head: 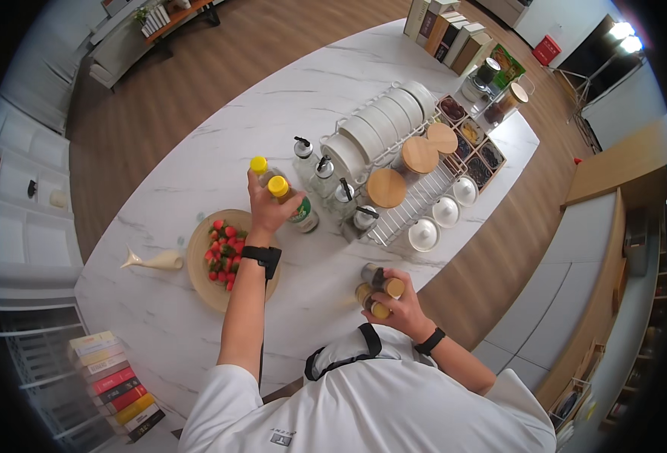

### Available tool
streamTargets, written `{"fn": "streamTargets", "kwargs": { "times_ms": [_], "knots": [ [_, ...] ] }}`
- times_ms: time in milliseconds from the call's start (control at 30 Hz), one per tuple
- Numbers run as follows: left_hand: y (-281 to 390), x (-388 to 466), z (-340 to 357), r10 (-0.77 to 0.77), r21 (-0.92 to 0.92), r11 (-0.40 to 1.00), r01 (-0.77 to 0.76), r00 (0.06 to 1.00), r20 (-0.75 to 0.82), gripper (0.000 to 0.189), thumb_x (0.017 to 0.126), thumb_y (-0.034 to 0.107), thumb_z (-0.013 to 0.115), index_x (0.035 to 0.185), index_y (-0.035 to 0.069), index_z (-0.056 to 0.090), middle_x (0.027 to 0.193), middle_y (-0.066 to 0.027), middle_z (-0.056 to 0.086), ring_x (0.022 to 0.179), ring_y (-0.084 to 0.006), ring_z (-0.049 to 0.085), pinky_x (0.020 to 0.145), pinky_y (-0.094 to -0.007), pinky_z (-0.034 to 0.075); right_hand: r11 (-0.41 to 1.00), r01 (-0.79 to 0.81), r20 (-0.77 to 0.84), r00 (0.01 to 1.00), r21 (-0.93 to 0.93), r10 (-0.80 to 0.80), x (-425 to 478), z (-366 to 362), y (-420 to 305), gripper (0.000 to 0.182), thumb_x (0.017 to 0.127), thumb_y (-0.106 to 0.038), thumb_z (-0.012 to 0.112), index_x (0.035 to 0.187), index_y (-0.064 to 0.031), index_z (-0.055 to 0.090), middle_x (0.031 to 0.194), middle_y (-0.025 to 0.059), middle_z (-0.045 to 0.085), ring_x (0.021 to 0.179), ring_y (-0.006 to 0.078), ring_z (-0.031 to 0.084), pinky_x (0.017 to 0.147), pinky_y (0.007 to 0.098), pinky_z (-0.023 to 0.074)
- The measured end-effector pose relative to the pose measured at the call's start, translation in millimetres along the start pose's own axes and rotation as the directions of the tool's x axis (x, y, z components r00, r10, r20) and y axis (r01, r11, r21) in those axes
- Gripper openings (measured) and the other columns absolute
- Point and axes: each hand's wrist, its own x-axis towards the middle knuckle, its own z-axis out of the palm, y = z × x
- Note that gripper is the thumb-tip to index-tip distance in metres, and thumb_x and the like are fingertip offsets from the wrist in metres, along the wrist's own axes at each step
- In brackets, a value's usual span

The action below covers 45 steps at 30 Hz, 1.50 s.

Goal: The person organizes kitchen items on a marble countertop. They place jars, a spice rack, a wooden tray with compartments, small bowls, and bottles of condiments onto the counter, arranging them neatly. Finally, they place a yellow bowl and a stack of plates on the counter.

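Note:
My left hand (270, 212) grips two yellow-capped bottles at the far side of the strawberry plate. The nearer bottle (305, 219) has a green label; the farther bottle (277, 173) is partly covered by the first and by my fingers. Over the table's near edge, my right hand (406, 310) is closed around two small jars, one with dark contents (372, 274) and one with yellowish contents (363, 294). Both have light round lids. Whether the bottles and jars touch the tabletop is hard to tell. Strawberries (224, 255) lie on the round plate (197, 283) beneath my left forearm.
Several glass pourer bottles (323, 178) stand beside a wire rack (387, 235) holding white bowls (370, 133) and wooden-lidded jars (386, 188). White lids (424, 234) and a sectioned box (489, 161) lie beyond. A cream vase (161, 260) lies left; books (121, 390) are stacked lower left.

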Motion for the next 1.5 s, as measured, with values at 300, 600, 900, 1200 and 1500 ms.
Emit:
{"fn": "streamTargets", "kwargs": {
  "times_ms": [300, 600, 900, 1200, 1500],
  "knots": [
    [-14, -21, -18, -0.112, 0.200, 0.979, 0.042, 0.929, 0.352, 0.050, 0.057, 0.035, 0.090, 0.096, 0.015, 0.067, 0.136, -0.0162, 0.042, 0.141, -0.0435, 0.008, 0.115, -0.0509, 0.026, 1.000, 0.026, -0.068, 0.997, 0.000, -0.026, -5, 10, 4, 0.040, 0.055, -0.017, 0.089, 0.087, -0.0094, 0.067, 0.122, 0.0199, 0.044, 0.111, 0.0373, 0.051, 0.090, 0.0449, 0.0492],
    [3, -34, -12, -0.012, 0.181, 0.983, -0.030, 0.974, 0.225, 0.053, 0.057, 0.034, 0.092, 0.100, 0.015, 0.068, 0.149, -0.0166, 0.026, 0.140, -0.0394, 0.019, 0.117, -0.0460, 0.024, 1.000, 0.023, -0.116, 0.993, 0.004, -0.022, -8, 13, 5, 0.038, 0.057, -0.019, 0.088, 0.085, -0.0075, 0.065, 0.121, 0.0199, 0.045, 0.109, 0.0368, 0.051, 0.090, 0.0452, 0.0485],
    [-7, -25, -12, 0.005, 0.217, 0.974, -0.064, 0.965, 0.262, 0.062, 0.054, 0.036, 0.093, 0.107, 0.016, 0.067, 0.154, -0.0266, 0.013, 0.143, -0.0441, 0.014, 0.115, -0.0505, 0.029, 1.000, 0.018, -0.155, 0.988, -0.012, -0.020, -7, 16, 2, 0.038, 0.057, -0.020, 0.089, 0.084, -0.0071, 0.065, 0.119, 0.0200, 0.044, 0.108, 0.0366, 0.051, 0.088, 0.0448, 0.0482],
    [-6, -22, -5, 0.033, 0.199, 0.976, -0.091, 0.961, 0.274, 0.067, 0.054, 0.040, 0.093, 0.111, 0.015, 0.068, 0.155, -0.0255, 0.008, 0.144, -0.0432, 0.016, 0.115, -0.0515, 0.028, 1.000, 0.023, -0.160, 0.987, -0.008, -0.024, -5, 14, -1, 0.038, 0.057, -0.019, 0.088, 0.084, -0.0069, 0.065, 0.118, 0.0196, 0.043, 0.107, 0.0368, 0.051, 0.088, 0.0448, 0.0483],
    [20, -42, 2, -0.024, 0.134, 0.991, 0.010, 0.995, 0.102, 0.081, 0.056, 0.036, 0.093, 0.126, 0.014, 0.058, 0.156, -0.0191, -0.004, 0.141, -0.0383, 0.026, 0.112, -0.0450, 0.037, 1.000, 0.011, -0.141, 0.990, -0.012, -0.013, -8, 14, 2, 0.040, 0.057, -0.021, 0.088, 0.087, -0.0074, 0.064, 0.122, 0.0204, 0.042, 0.109, 0.0383, 0.050, 0.090, 0.0458, 0.0472]
  ]
}}
